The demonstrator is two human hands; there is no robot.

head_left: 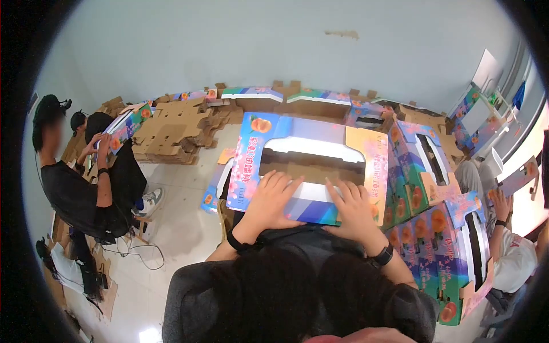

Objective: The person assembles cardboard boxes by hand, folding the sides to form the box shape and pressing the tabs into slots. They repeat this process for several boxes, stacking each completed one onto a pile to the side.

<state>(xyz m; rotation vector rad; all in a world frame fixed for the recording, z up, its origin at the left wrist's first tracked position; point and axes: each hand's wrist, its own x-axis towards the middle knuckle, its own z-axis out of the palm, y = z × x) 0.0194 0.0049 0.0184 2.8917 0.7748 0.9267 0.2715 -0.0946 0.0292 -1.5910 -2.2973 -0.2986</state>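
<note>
In front of me is a colourful printed cardboard fruit box (254,154) with peach pictures and a wide cut-out window in its top. Brown cardboard shows inside through the window. My left hand (270,200) lies on the near left part of the top, fingers spread, fingertips at the window's near edge. My right hand (353,207) rests on the near right part in much the same way, fingers apart. Each wrist wears a dark band or watch. Neither hand wraps round anything.
Finished-looking printed boxes (426,243) are stacked close on my right. Flat brown cardboard (171,128) is piled at the far left. A person in black (80,191) handles a printed box at left; another person's hand (502,204) holds a printed piece at right. Cables (134,251) lie on the floor.
</note>
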